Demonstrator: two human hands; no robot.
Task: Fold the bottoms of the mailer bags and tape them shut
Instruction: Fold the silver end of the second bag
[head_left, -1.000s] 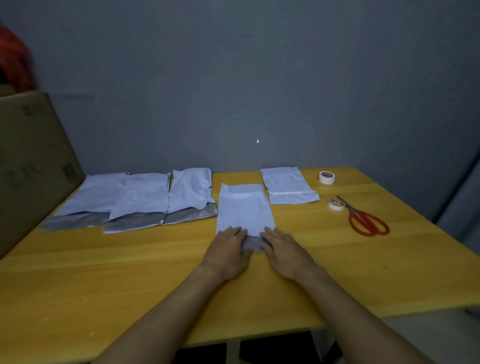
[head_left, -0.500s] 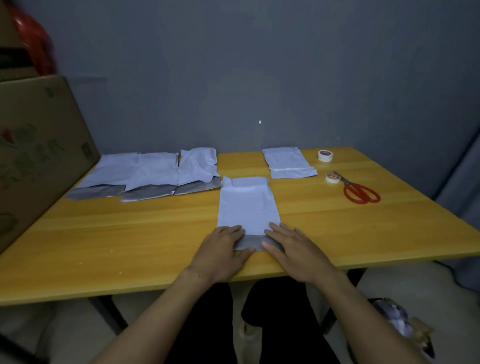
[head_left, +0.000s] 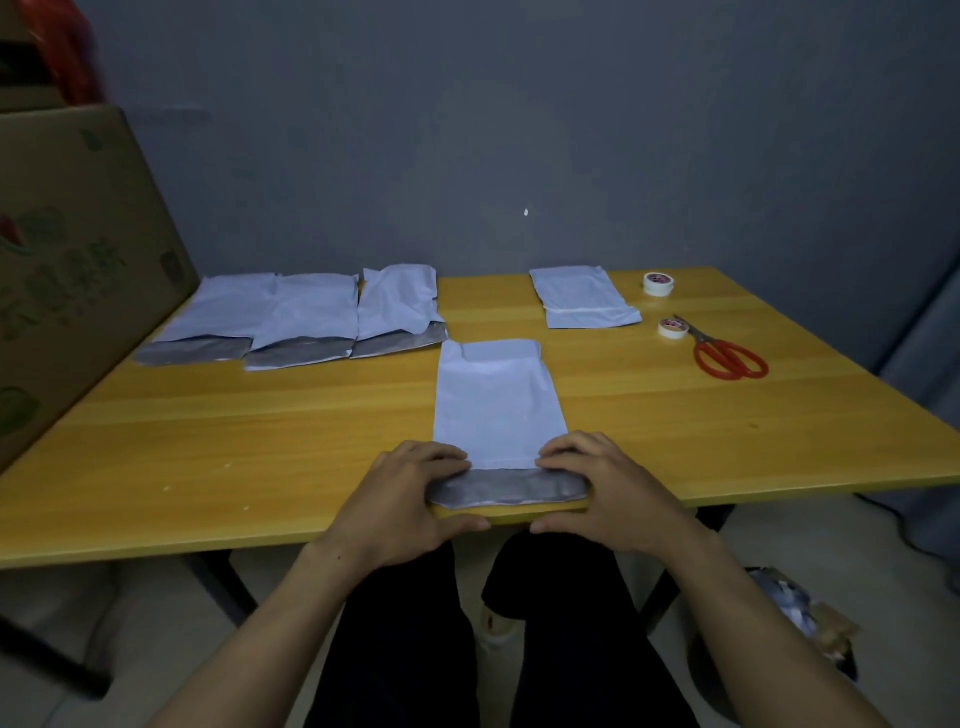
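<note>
A white mailer bag (head_left: 496, 400) lies flat at the near edge of the yellow wooden table (head_left: 260, 441), its grey flap (head_left: 506, 488) toward me. My left hand (head_left: 402, 501) grips the flap's left end, fingers on top and thumb under the table edge side. At the flap's right end, my right hand (head_left: 610, 493) holds it the same way. Three more mailer bags (head_left: 306, 317) with grey flaps lie in a row at the back left. One taped mailer bag (head_left: 582, 299) rests at the back right. Two tape rolls (head_left: 658, 283) (head_left: 673, 328) sit beside red scissors (head_left: 727, 356).
A large cardboard box (head_left: 72, 260) stands against the table's left side. Something red (head_left: 67, 47) sits on top of it. A grey wall closes the back. Under the table are my dark-trousered legs, and a bin with scraps (head_left: 800, 613) stands on the floor at right.
Both hands have pulled the mailer bag toward the near table edge and moved apart to the ends of the grey flap. The camera has tilted down.
</note>
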